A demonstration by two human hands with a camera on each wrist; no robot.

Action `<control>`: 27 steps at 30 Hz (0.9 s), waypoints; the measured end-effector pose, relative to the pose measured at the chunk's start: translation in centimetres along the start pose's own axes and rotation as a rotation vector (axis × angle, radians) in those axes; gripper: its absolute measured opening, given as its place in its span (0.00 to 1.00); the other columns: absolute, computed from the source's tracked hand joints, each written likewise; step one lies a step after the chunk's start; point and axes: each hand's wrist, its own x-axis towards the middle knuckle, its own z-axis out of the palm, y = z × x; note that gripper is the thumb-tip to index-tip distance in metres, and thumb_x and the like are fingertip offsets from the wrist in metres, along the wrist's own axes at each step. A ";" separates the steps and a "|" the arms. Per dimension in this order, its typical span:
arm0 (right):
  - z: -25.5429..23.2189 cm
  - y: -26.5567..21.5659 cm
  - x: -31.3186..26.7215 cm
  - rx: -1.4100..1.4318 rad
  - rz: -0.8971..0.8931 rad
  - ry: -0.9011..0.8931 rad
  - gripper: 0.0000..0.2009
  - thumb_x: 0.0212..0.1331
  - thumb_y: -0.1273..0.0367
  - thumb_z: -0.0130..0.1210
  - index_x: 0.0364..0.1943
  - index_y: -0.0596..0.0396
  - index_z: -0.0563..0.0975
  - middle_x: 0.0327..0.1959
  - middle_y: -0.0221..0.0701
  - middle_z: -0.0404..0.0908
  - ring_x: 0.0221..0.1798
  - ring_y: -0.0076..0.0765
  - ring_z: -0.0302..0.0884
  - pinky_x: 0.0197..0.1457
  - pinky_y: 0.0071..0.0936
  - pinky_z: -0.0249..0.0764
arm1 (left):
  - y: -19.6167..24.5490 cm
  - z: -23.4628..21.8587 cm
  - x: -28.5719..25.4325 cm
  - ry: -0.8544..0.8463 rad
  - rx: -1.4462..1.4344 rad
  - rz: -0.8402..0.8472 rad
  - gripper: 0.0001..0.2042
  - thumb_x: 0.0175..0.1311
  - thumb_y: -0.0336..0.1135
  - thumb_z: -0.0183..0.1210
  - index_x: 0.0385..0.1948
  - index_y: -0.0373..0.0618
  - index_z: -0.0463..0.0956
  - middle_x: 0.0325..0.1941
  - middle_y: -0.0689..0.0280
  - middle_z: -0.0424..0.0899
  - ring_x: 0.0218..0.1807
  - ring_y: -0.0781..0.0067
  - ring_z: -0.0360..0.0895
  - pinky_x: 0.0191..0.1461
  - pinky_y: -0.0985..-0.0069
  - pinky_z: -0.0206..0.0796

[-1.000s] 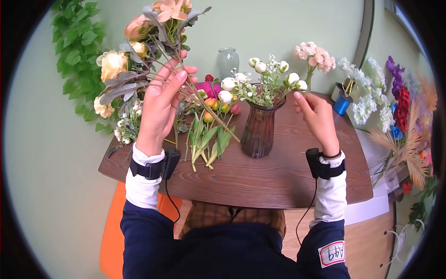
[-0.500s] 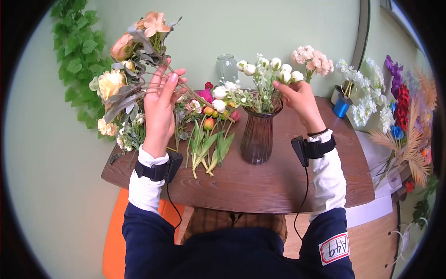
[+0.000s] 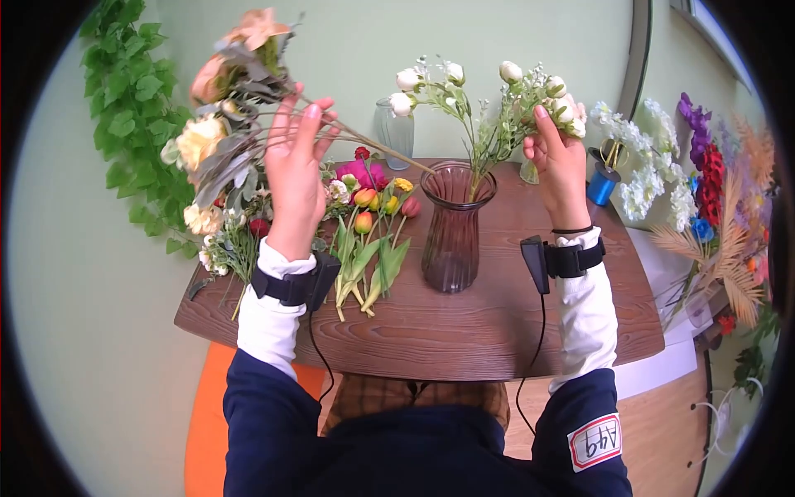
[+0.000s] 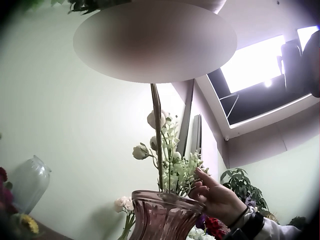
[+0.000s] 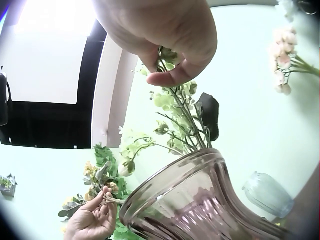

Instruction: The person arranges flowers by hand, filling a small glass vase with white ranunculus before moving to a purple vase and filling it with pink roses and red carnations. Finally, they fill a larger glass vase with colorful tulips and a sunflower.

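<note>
My left hand (image 3: 296,186) holds a bunch of peach and cream artificial flowers (image 3: 201,142) by the stems, blooms tilted up to the left. The stems' lower ends reach the rim of a purple ribbed glass vase (image 3: 450,248), which stands upright on the table. White budded flowers (image 3: 454,74) with fine greenery stand in the vase, splayed to both sides. On their right side, my right hand (image 3: 560,170) pinches a sprig between thumb and fingers; in the right wrist view, the right hand (image 5: 170,35) partly hides that sprig.
Tulips (image 3: 364,248) and other loose flowers lie on the wooden table (image 3: 414,340), left of the vase. A clear glass jar (image 3: 395,132) stands behind. To the right are a blue spool (image 3: 602,186) and several colourful flower stems (image 3: 710,178). Green vines (image 3: 124,120) hang at left.
The left hand's stems have gone from in front of the vase to its rim. My right hand closed in on the white flowers, then drew part of them rightward, spreading the bunch.
</note>
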 end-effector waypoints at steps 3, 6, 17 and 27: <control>0.0 0.0 -0.1 0.022 -0.013 0.002 0.12 0.58 0.67 0.57 0.40 0.60 0.73 0.28 0.26 0.73 0.23 0.20 0.70 0.23 0.16 0.66 | -1.0 2.0 -0.2 -0.036 0.002 -0.037 0.18 0.65 0.31 0.52 0.56 0.43 0.63 0.41 0.64 0.79 0.41 0.81 0.74 0.47 0.79 0.69; 0.0 0.0 -0.2 0.030 -0.018 0.008 0.12 0.58 0.67 0.58 0.40 0.60 0.73 0.28 0.26 0.73 0.24 0.20 0.70 0.23 0.17 0.66 | -2.2 3.4 -0.6 -0.158 0.078 -0.043 0.18 0.64 0.29 0.52 0.56 0.40 0.63 0.40 0.63 0.81 0.38 0.82 0.73 0.42 0.82 0.66; -1.5 0.2 -1.0 0.050 -0.050 0.102 0.12 0.58 0.66 0.57 0.39 0.61 0.73 0.29 0.28 0.74 0.24 0.21 0.71 0.25 0.17 0.67 | -6.4 5.2 -4.0 -0.315 0.262 -0.313 0.11 0.64 0.31 0.51 0.46 0.38 0.70 0.35 0.68 0.79 0.39 0.83 0.71 0.48 0.82 0.62; -1.3 0.0 -2.7 0.054 -0.135 0.178 0.11 0.59 0.66 0.57 0.38 0.61 0.74 0.30 0.29 0.74 0.25 0.22 0.71 0.26 0.20 0.69 | -11.0 4.5 -5.5 -0.194 0.381 -0.083 0.22 0.63 0.29 0.51 0.58 0.40 0.54 0.52 0.63 0.69 0.44 0.80 0.72 0.24 0.84 0.74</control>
